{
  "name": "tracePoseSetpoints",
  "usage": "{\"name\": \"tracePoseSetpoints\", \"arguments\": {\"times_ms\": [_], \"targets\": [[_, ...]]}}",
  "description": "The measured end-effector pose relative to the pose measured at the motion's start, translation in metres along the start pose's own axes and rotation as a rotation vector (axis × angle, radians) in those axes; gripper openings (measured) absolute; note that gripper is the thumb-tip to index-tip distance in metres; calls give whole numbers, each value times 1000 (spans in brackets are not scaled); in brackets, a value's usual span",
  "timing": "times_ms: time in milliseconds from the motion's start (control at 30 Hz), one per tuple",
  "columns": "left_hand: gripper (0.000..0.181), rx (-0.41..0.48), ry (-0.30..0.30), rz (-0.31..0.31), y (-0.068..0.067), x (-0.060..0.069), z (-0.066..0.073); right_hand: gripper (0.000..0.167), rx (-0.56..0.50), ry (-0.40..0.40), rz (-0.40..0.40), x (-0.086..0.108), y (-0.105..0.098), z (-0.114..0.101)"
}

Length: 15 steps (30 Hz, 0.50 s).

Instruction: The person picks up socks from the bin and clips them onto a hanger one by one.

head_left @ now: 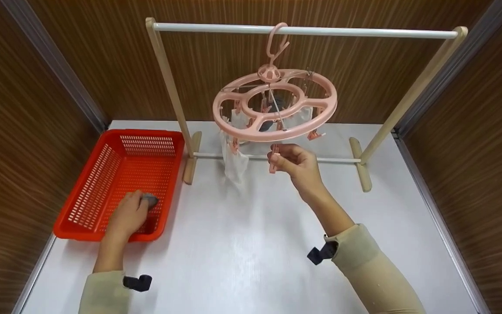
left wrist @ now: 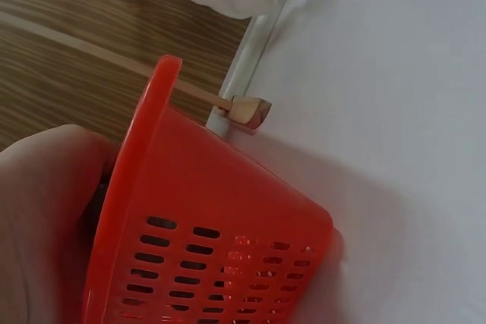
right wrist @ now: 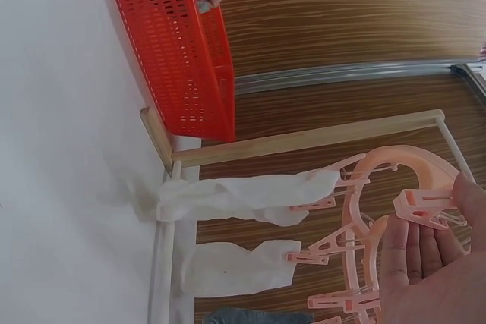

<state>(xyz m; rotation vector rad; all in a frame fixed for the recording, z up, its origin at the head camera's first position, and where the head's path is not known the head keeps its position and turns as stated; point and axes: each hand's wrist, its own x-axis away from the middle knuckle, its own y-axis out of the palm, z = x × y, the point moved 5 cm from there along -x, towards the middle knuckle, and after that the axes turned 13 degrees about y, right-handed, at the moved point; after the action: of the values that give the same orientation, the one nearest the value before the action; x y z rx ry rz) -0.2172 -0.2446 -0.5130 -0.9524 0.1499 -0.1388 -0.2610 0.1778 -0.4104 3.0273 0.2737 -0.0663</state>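
My left hand (head_left: pixel 129 213) reaches into the red basket (head_left: pixel 61 222) and holds a bunched grey sock (head_left: pixel 150 200) near its right wall. The basket hides most of this hand's work in the left wrist view. Below the front rim of a pink round clip hanger (head_left: pixel 233 129), my right hand (head_left: pixel 301 168) pinches a pink clothespin (head_left: pixel 273 162) between thumb and fingers. Nothing shows between that clothespin's jaws. White socks (right wrist: pixel 243 195) hang from other clips, and a dark grey sock (right wrist: pixel 258 316) shows at the lower edge of the right wrist view.
The hanger hooks over the white bar (head_left: pixel 216 28) of a drying rack with wooden legs (head_left: pixel 170 83). Its feet stand on the white table (head_left: pixel 242 244). Wood-grain panels (head_left: pixel 116 56) enclose the back and sides.
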Motion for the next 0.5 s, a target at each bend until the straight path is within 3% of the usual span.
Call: {"name": "tracePoseSetpoints", "arguments": {"times_ms": [167, 267, 367, 500], "targets": [[27, -44, 139, 259, -9, 0, 8, 22, -9, 11, 0, 1, 0, 1], [29, -37, 171, 359, -14, 0, 12, 21, -12, 7, 2, 1, 0, 1], [37, 6, 162, 374, -17, -1, 15, 21, -7, 3, 4, 2, -1, -1], [47, 52, 165, 326, -16, -3, 22, 20, -6, -2, 7, 2, -1, -3]]}}
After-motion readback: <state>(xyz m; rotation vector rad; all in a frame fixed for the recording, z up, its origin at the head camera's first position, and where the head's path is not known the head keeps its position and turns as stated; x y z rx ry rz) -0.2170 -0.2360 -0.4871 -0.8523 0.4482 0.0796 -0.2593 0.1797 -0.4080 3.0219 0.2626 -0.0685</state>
